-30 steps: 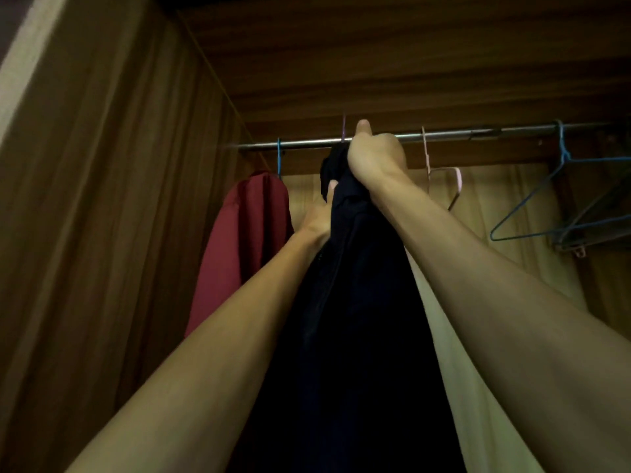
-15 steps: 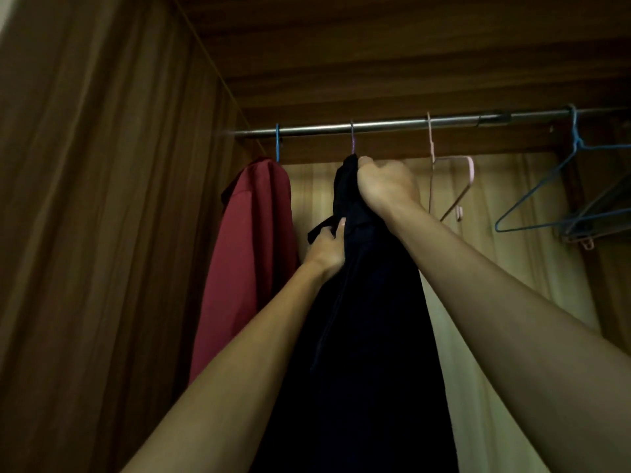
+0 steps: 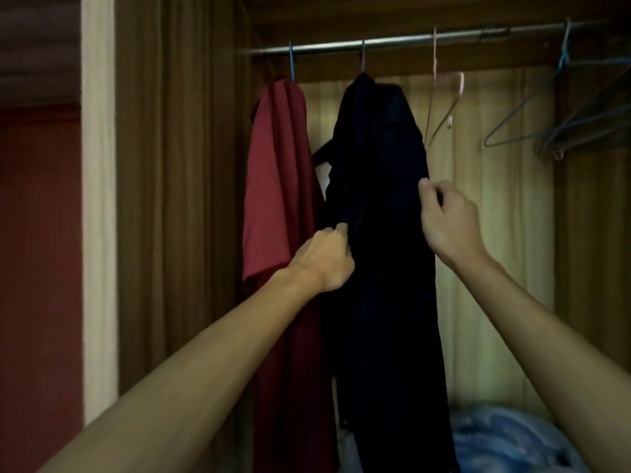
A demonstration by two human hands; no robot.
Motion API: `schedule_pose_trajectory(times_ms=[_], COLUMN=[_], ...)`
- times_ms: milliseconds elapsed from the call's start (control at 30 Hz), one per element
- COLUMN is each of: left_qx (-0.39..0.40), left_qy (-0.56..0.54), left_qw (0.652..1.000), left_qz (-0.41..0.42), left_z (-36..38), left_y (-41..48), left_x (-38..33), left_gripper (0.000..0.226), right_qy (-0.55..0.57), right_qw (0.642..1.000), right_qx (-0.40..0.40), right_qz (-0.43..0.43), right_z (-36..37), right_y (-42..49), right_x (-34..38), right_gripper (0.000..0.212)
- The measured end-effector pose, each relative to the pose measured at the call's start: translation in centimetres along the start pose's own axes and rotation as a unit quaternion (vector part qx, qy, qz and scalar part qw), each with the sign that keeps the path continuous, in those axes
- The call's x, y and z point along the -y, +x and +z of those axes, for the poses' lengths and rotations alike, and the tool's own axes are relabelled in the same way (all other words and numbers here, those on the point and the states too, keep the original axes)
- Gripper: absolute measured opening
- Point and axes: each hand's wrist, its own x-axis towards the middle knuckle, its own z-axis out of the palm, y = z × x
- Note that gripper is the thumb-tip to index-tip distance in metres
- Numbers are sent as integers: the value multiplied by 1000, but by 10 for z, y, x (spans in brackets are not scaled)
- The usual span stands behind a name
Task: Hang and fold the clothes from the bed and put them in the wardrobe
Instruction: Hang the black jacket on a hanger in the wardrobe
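Note:
A long dark navy garment (image 3: 386,233) hangs from a hanger on the metal rail (image 3: 409,39) inside the wooden wardrobe. My left hand (image 3: 324,257) pinches its left edge at mid height. My right hand (image 3: 447,220) is at its right edge, fingers curled and pinching the fabric there. A red garment (image 3: 280,186) hangs on a blue hanger just to the left, touching the dark one.
An empty pink hanger (image 3: 444,104) hangs right of the dark garment, and several blue hangers (image 3: 560,128) bunch at the far right. Blue-patterned fabric (image 3: 505,438) lies on the wardrobe floor. The wardrobe's side panel (image 3: 181,199) stands at left.
Both hands came down from the rail, leaving the dark garment hanging there. They now hold its sides lower down. My view has tilted down and pulled back.

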Motion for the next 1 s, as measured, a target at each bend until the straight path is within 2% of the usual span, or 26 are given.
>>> schedule_pose_trajectory(times_ms=[233, 400, 467, 700, 833, 1000], left_qx=[92, 98, 97, 97, 118, 103], left_qy=[11, -28, -41, -17, 36, 30], left_qw=[996, 995, 994, 987, 972, 958], left_qz=[9, -17, -36, -131, -200, -265], left_z=[34, 48, 54, 74, 87, 112], left_y=[-143, -235, -274, -375, -407, -444], left_x=[-9, -9, -6, 7, -9, -27], left_gripper=[50, 56, 56, 41, 18, 19], right_qy=[-67, -113, -115, -95, -45, 6], right_qw=[995, 987, 984, 953, 932, 881], right_qx=[70, 115, 139, 283, 360, 473], right_qz=[35, 18, 5, -56, -24, -23], right_z=[-55, -81, -86, -75, -57, -39], right_y=[-126, -191, -218, -306, -349, -399], right_x=[-9, -5, -3, -10, -22, -40], right_gripper=[28, 15, 17, 24, 25, 28])
